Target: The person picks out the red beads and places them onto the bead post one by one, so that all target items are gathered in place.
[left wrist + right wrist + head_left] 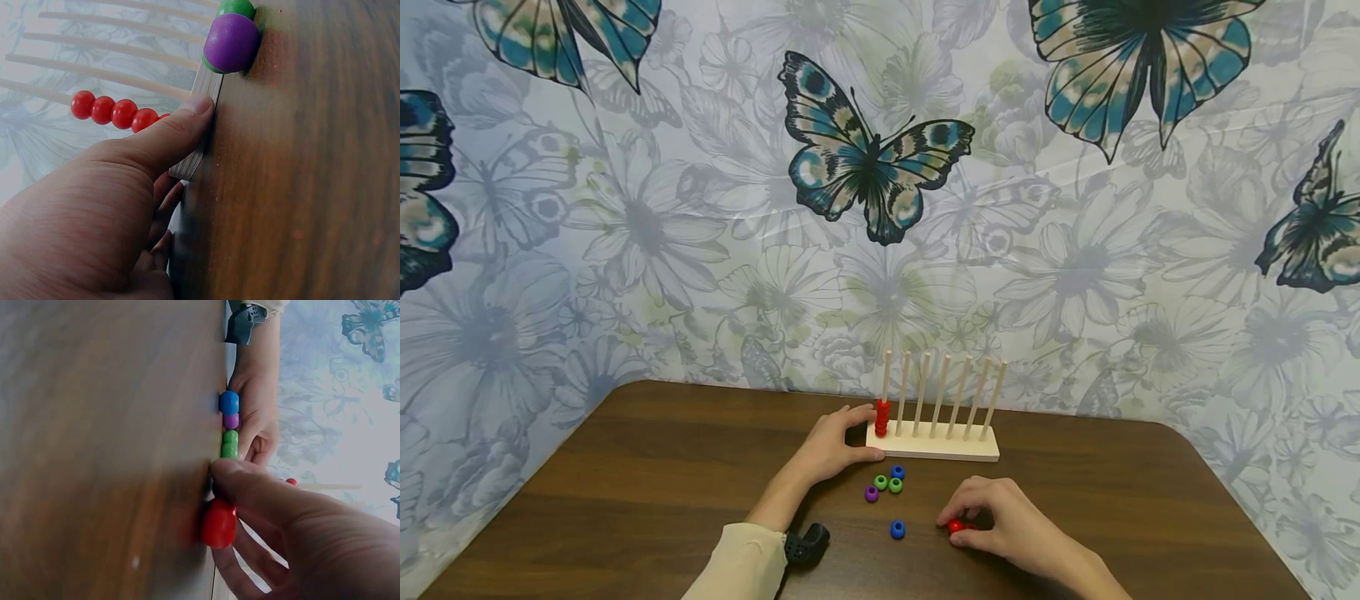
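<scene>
A pale wooden peg stand (932,447) carries a row of upright pegs, with several red beads (882,418) stacked on its leftmost one. My left hand (835,443) grips that end of the base, thumb along the front edge and fingers behind. In the left wrist view the stacked red beads (124,114) show just beyond the thumb. Low over the table, my right hand (1000,518) has its thumb and fingers curled round loose red beads (956,526). The right wrist view shows a red bead (219,524) between thumb and fingers; how firmly it is held is unclear.
Between the hands lie two green beads (881,482), a purple bead (871,494) and a blue bead (898,472), with another blue bead (897,529) nearer me. Behind the brown table (700,433) hangs a butterfly-patterned cloth (700,250).
</scene>
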Tool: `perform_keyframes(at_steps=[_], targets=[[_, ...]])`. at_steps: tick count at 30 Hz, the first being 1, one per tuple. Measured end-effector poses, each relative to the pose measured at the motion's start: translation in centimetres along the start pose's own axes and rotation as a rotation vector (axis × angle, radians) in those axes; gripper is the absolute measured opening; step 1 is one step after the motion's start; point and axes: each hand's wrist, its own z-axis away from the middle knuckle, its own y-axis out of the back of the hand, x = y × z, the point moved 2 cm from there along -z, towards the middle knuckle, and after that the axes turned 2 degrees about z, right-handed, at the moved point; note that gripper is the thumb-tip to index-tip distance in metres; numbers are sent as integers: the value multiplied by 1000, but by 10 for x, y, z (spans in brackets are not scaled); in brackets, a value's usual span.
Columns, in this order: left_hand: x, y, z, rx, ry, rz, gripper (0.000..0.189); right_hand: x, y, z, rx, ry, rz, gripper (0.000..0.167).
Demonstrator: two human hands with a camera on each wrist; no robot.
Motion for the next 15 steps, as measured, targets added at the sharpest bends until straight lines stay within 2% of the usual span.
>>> perform_keyframes(at_steps=[7,11,15], targets=[[1,-1,0,3,-1,4,61,-5,8,-10,185,-66,18,21],[0,0,0,9,-8,3,61,-11,13,-19,292,-55,45,22],[0,0,1,8,-11,4,60,-20,19,-30,386,-38,75,31]])
